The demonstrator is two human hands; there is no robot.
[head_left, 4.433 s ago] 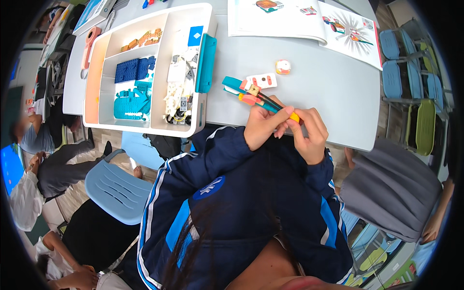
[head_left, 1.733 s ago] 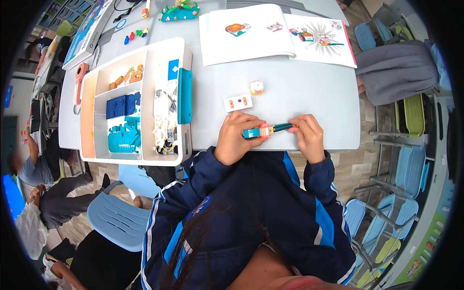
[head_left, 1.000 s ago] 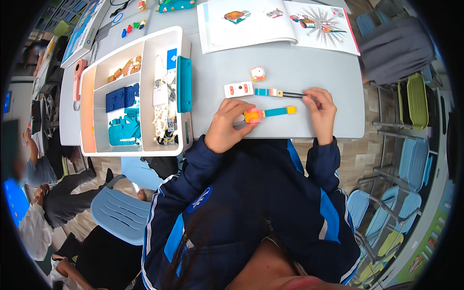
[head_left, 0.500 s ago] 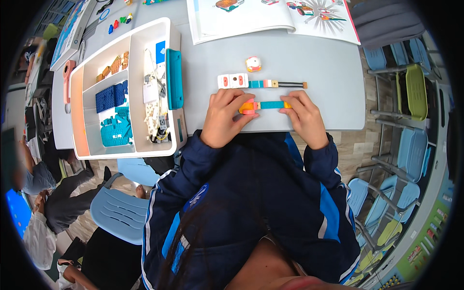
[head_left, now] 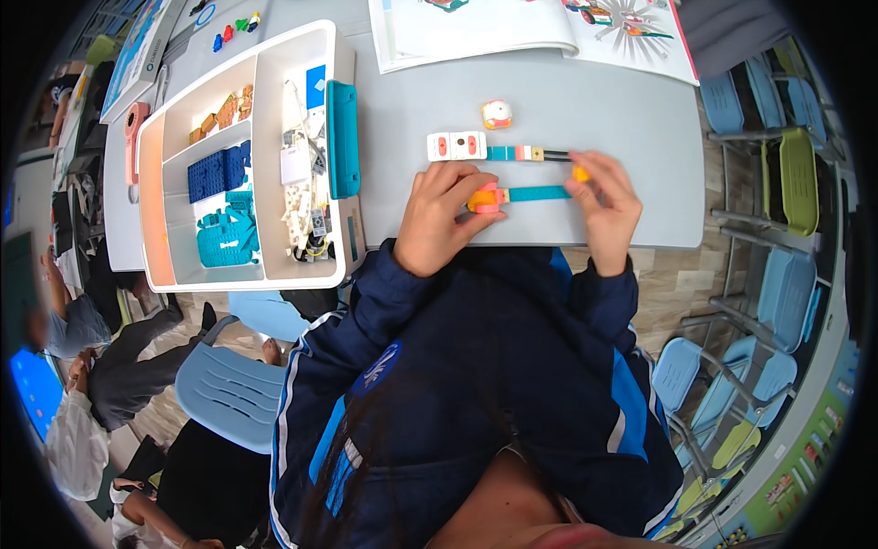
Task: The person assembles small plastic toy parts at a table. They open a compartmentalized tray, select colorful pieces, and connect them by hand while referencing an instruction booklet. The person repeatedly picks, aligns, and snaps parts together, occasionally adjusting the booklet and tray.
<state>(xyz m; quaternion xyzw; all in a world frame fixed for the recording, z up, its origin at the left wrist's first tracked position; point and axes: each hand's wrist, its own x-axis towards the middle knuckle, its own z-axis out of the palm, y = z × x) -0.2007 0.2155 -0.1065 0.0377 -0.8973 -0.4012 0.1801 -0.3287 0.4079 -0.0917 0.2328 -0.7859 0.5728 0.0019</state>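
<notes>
My left hand (head_left: 441,218) is closed round the pink-and-orange end (head_left: 487,198) of a toy-brick build, pinching it between thumb and fingers. From that end a flat teal strip (head_left: 538,193) runs right, low over the grey table. At the strip's far end, my right hand (head_left: 608,210) pinches a small yellow brick (head_left: 581,173) by its fingertips; the brick sits just above the strip. Beyond my hands lies a similar build with a white block (head_left: 456,145), teal and pink pieces and dark rods (head_left: 556,156). A small white-and-pink rounded piece (head_left: 497,113) stands behind it.
A white sorting tray (head_left: 353,229) with compartments of blue, teal, tan and white bricks stands at the left, with a teal piece (head_left: 343,140) on its side. An open picture booklet (head_left: 476,41) lies at the back. Chairs (head_left: 785,288) stand at the right; people sit at the left.
My right hand has moved right and up, and the yellow brick it holds has come away from the teal strip's end. My left hand keeps its hold. The whole view has shifted slightly.
</notes>
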